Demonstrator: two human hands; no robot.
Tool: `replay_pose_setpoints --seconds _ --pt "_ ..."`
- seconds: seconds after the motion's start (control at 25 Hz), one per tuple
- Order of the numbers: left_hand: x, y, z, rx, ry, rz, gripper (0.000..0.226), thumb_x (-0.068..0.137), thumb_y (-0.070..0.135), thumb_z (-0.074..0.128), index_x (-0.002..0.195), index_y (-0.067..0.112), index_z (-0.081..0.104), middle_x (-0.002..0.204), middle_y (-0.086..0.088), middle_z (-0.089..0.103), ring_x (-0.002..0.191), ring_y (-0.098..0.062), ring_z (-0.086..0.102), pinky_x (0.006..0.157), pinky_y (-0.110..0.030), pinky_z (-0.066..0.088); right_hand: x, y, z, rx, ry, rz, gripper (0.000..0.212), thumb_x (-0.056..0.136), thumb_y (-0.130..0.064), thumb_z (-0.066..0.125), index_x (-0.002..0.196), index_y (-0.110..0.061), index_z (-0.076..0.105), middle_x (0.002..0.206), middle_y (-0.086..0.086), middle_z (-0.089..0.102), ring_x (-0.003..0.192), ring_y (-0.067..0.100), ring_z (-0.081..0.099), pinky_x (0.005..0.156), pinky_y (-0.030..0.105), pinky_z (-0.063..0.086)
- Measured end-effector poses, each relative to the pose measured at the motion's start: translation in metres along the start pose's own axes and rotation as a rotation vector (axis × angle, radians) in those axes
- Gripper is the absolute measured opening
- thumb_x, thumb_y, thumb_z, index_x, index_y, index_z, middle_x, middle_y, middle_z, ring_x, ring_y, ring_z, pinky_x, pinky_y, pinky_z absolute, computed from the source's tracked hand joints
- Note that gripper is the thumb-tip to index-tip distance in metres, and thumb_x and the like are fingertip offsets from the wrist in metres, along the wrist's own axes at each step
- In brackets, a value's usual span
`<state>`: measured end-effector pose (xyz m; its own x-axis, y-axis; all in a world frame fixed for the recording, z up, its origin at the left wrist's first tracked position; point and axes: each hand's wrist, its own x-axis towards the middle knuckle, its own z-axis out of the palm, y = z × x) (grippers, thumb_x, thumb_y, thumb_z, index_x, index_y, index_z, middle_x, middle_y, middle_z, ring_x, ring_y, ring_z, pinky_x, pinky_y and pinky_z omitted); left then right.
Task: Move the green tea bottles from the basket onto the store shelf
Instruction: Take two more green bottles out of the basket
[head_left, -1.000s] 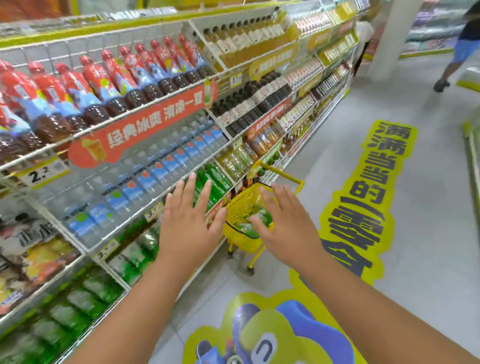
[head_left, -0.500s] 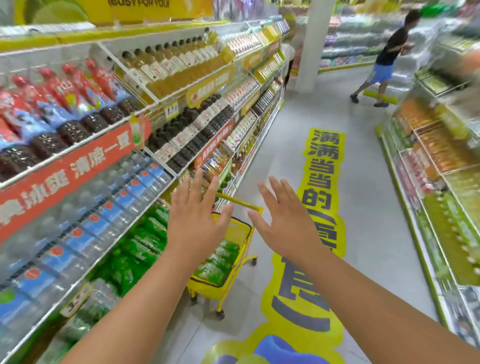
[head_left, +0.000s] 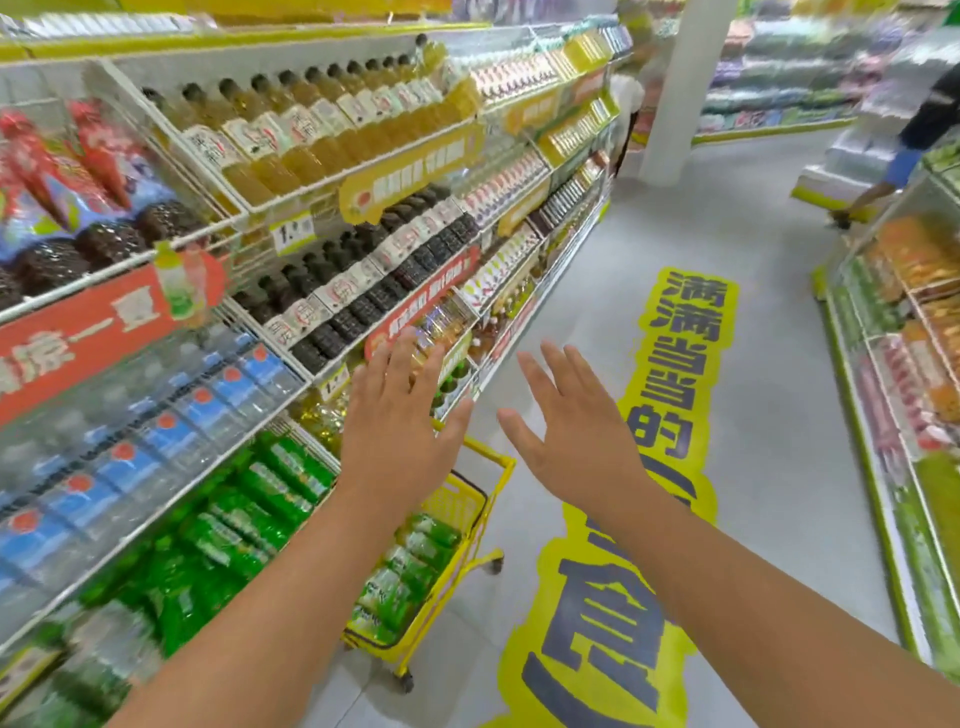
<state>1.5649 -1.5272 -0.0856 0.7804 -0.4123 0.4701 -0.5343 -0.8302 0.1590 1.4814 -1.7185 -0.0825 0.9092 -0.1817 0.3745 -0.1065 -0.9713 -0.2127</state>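
**Bottles still in the basket, both hands empty**

The store shelf (head_left: 291, 467) already carried a row of green tea, too blurred to count. The left hand (head_left: 400, 441) and the right hand (head_left: 571, 447), two in all, hung spread and held nothing. The green tea bottles (head_left: 405, 571), roughly five, lay in the one wheeled basket (head_left: 467, 525). A careless reach could likely roll it away.
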Motion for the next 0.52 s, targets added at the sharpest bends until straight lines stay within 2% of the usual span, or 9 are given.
replay_pose_setpoints --seconds 0.12,0.28,0.4,0.52 --pt "0.025 0.006 0.02 0.03 0.003 -0.07 0.069 0.1 0.062 0.036 0.158 0.024 0.036 0.167 -0.01 0.024 0.154 -0.033 0.02 0.121 -0.055 0.024 0.042 0.029 0.007 0.063 -0.064 -0.045 0.082 0.095 -0.072 0.022 0.165 -0.029 0.024 0.174 0.0 0.016 0.162 0.023 0.007 0.13 0.041 0.013" --pt "0.05 -0.011 0.046 0.048 -0.036 -0.195 0.071 0.099 0.064 0.034 0.159 0.026 0.033 0.169 -0.009 0.019 0.155 -0.033 0.018 0.122 -0.055 0.023 0.098 0.042 0.036 0.109 -0.141 -0.113 0.086 0.093 -0.072 0.019 0.165 -0.027 0.026 0.174 0.003 0.017 0.162 0.025 0.008 0.13 0.041 0.014" --pt "0.068 -0.038 0.071 0.034 -0.059 -0.27 0.072 0.099 0.064 0.033 0.158 0.025 0.035 0.169 -0.01 0.019 0.155 -0.032 0.016 0.124 -0.052 0.02 0.134 0.038 0.076 0.131 -0.154 -0.173 0.079 0.097 -0.068 0.031 0.163 -0.024 0.033 0.171 0.008 0.027 0.16 0.03 0.02 0.126 0.05 0.027" --pt "0.084 -0.07 0.095 0.051 -0.074 -0.316 0.074 0.098 0.066 0.03 0.159 0.024 0.034 0.169 -0.01 0.019 0.154 -0.033 0.018 0.125 -0.05 0.018 0.167 0.028 0.117 0.147 -0.222 -0.206 0.077 0.099 -0.067 0.033 0.164 -0.026 0.029 0.173 0.004 0.024 0.16 0.029 0.019 0.126 0.051 0.028"
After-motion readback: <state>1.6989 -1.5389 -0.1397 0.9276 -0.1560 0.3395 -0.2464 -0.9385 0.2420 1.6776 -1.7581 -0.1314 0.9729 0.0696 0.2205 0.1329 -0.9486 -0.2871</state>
